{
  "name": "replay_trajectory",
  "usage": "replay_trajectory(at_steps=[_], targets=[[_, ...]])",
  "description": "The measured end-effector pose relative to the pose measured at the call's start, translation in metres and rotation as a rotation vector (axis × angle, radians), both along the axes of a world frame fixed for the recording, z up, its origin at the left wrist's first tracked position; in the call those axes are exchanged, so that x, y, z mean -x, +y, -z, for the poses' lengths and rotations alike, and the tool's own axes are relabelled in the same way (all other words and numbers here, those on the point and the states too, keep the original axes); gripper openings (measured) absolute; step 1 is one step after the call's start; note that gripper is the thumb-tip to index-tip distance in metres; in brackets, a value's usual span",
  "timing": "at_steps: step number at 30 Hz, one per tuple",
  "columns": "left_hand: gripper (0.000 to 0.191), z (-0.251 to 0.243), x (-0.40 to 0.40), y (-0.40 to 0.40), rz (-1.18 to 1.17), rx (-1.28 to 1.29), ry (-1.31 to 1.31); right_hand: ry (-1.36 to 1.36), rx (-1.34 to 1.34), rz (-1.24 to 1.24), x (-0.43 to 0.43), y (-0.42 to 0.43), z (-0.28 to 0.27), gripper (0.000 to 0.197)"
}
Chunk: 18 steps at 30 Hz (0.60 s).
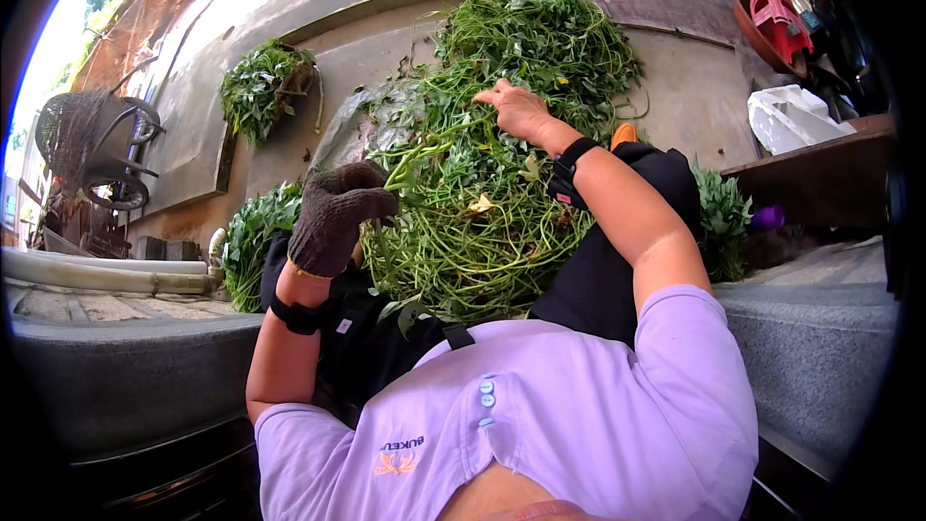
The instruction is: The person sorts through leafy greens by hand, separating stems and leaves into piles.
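My left hand point(340, 213), in a dark knitted glove, is closed around a small bunch of green leafy stems point(416, 159). The stems slant up and right from the fist, and some hang below it. My bare right hand point(517, 112) is over the large heap of leafy vines point(535, 36), near the far ends of the held stems. Its index finger points left, the other fingers are partly curled, and whether anything is between them cannot be made out. Closer to my legs, a tangle of long bare-looking stems point(477, 253) lies with a few yellowed leaves.
A bundle of greens point(264, 90) lies on the concrete floor at the left. More greens stand beside my left leg point(257, 246) and right leg point(720, 224). A wheelbarrow point(108, 137) is far left. At right are a white foam box point(792, 119) and a red plastic stool point(781, 18).
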<state>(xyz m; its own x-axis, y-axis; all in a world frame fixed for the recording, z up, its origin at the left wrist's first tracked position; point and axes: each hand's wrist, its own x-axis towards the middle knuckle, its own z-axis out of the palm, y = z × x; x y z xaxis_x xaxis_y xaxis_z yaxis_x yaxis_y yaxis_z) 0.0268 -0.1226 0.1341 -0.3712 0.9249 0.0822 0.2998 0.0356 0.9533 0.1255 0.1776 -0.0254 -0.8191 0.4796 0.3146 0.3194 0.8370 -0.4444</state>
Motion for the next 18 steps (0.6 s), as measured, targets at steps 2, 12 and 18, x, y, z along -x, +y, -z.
replay_trajectory(at_steps=[2, 12, 18], targets=[[0.013, -0.028, -0.013, -0.006, -0.086, -0.052, -0.294, -0.463, 0.077, -0.082, 0.001, 0.008, 0.011, 0.021], [0.030, -0.074, 0.043, -0.049, -0.135, -0.559, -0.741, 0.463, 0.277, -0.066, -0.021, 0.016, -0.191, 0.022], [0.027, -0.058, 0.053, -0.009, 0.169, -0.295, -0.940, -0.583, 0.012, -0.193, -0.075, -0.022, -0.185, 0.048]])
